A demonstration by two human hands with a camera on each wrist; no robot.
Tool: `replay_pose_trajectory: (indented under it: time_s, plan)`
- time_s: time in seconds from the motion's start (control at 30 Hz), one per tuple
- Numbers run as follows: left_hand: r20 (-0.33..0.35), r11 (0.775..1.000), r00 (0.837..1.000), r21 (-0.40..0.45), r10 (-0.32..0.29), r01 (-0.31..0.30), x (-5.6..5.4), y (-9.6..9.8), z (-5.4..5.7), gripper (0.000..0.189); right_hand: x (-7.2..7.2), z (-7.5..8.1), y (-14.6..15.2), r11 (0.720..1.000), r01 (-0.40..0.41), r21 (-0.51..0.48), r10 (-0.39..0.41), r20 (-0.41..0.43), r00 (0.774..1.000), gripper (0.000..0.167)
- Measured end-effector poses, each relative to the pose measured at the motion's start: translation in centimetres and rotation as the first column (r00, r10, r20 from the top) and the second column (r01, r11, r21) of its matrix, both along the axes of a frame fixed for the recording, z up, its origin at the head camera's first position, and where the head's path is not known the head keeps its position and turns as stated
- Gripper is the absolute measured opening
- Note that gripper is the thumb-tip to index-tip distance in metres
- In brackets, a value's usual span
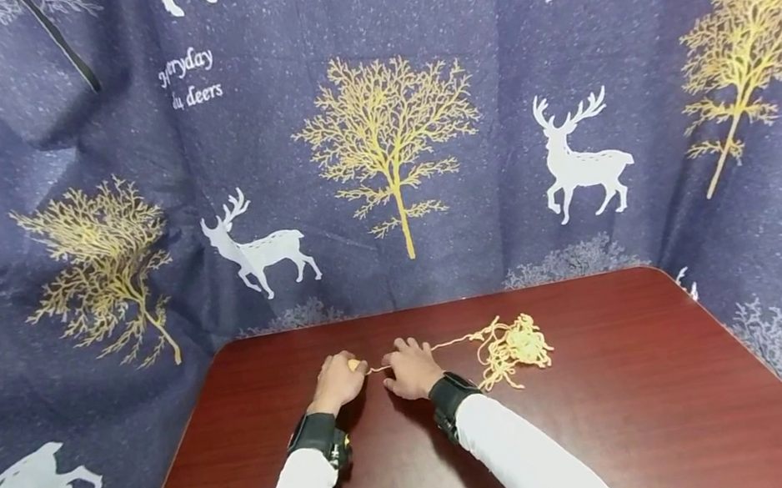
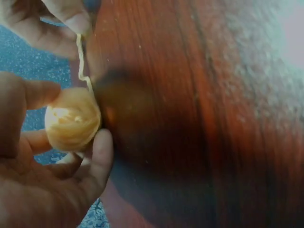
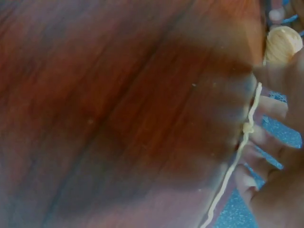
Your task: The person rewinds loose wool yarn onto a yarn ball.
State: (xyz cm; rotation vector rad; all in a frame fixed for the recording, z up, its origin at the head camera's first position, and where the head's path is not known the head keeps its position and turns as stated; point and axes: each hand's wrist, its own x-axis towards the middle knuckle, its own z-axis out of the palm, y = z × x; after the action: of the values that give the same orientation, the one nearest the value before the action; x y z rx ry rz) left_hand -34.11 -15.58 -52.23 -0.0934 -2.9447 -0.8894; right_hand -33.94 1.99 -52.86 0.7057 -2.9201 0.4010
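My left hand (image 1: pixel 338 382) holds a small wound ball of yellow yarn (image 2: pixel 73 121), fingers and thumb curled round it. From the ball a short yarn strand (image 2: pixel 81 61) runs across to my right hand (image 1: pixel 413 369). There the thumb and a finger pinch the strand, hiding a bit of it. Past that pinch, in the right wrist view, the strand shows a small knot (image 3: pixel 248 128) and lies along the other fingertips. It continues to a loose, tangled heap of the same yarn (image 1: pixel 521 344), right of the right hand.
Both hands are over the far half of a reddish-brown wooden table (image 1: pixel 649 399). A dark blue cloth (image 1: pixel 428 188) printed with deer and trees hangs behind it and at both sides. Each wrist wears a black strap with a camera.
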Motion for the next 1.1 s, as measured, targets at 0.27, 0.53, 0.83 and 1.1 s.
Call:
replay_pose_trajectory:
  time_s: [0.27, 0.53, 0.83, 1.1]
  plan:
    - [0.01, 0.993, 0.999, 0.116, -0.04, 0.039, 0.7, 0.9, 1.1, 0.03, 0.1, -1.0, 1.1, 1.0, -0.024, -0.021, 0.022, -0.085, 0.996, 0.014]
    - [-0.043, 0.887, 0.996, 0.453, -0.073, 0.085, 1.1, 1.3, 3.6, 0.03, 0.9, 1.0, 3.8, 0.95, -0.038, -0.311, 0.036, -0.011, 0.999, 0.006]
    - [-0.057, 0.519, 0.967, 0.835, -0.25, 0.184, 2.1, 3.3, 6.8, 0.037, 2.6, 4.2, 7.1, 0.809, -0.015, -0.588, 0.152, 0.184, 0.971, 0.019]
    - [-0.077, 0.434, 0.94, 0.872, -0.332, 0.224, 3.0, 5.9, 8.3, 0.039, 3.2, 5.1, 8.3, 0.531, 0.086, -0.843, 0.24, 0.247, 0.939, 0.035]
